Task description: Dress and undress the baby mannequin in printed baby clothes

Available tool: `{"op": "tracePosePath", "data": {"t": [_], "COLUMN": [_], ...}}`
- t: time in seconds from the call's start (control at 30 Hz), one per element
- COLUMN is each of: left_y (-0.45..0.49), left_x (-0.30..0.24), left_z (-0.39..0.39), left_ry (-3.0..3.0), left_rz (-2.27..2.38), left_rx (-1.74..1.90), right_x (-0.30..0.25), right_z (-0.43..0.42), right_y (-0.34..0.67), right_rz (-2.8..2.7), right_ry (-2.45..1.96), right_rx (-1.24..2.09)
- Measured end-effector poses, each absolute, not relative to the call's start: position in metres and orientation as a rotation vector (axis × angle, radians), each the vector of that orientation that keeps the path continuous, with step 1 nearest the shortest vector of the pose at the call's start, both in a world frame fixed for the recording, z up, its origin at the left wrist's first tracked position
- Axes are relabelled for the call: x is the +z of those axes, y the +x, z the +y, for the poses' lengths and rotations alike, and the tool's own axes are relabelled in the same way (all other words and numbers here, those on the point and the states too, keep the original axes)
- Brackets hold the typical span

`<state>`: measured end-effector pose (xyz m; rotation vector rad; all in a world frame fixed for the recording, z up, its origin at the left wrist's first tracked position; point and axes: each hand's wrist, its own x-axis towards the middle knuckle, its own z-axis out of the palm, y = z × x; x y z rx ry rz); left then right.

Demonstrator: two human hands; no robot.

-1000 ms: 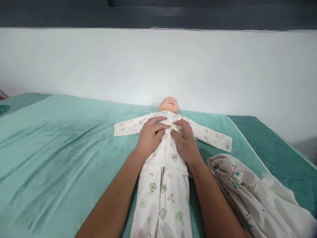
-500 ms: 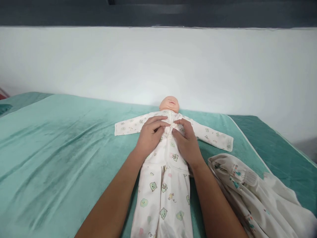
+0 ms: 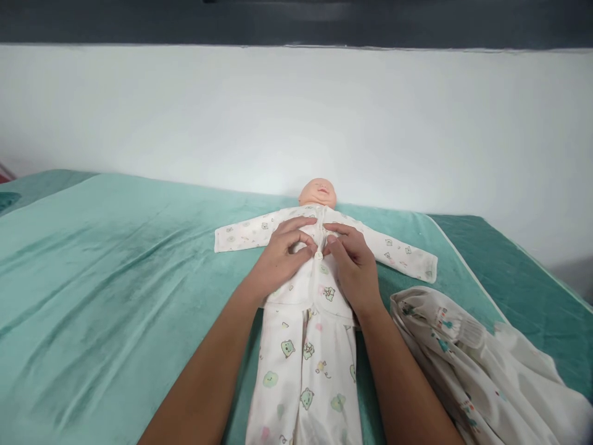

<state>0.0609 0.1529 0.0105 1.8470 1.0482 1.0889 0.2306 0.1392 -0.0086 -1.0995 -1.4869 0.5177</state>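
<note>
A baby doll (image 3: pixel 319 193) lies on its back, dressed in a white printed jacket (image 3: pixel 287 295) with both sleeves spread sideways. Matching white pants (image 3: pixel 278 364) cover its legs. At the chest, my left hand (image 3: pixel 288 250) pinches the jacket's front edge between thumb and index finger. Facing it, my right hand (image 3: pixel 353 262) is closed on the other side of the front opening, thumb against index finger. A small white button (image 3: pixel 319 254) shows between the two hands. The fabric right under the fingertips is partly hidden.
Beneath the doll is a green plush sheet (image 3: pixel 139 278) with creases on the left. A crumpled white printed cloth (image 3: pixel 467 358) lies to the right, beside my right forearm. Behind the doll's head stands a white wall (image 3: pixel 296 117).
Both hands have shifted slightly down the jacket front, toward the button. The right fingers have curled in more, and the left thumb and index finger now form a rounder pinch.
</note>
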Motion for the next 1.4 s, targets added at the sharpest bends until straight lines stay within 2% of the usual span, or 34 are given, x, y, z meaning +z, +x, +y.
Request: {"op": "tracePosePath", "data": {"t": [0.23,0.8,1.4], "left_y": [0.049,0.048,0.047], "left_x": [0.013,0.013,0.014], "left_z": [0.154,0.156,0.155], "left_ry": [1.815,1.819,1.859], "left_rz": [0.895,0.902,0.864], "left_rx": [0.957,0.953,0.950], "right_x": [-0.004,-0.003,-0.002], "right_z": [0.139,0.138,0.138], "right_y": [0.231,0.238,0.239], "right_rz": [-1.576,-1.782,-1.768], "right_ry": [-1.143,-1.056,-1.030], "right_rx": [0.541,0.557,0.597]}}
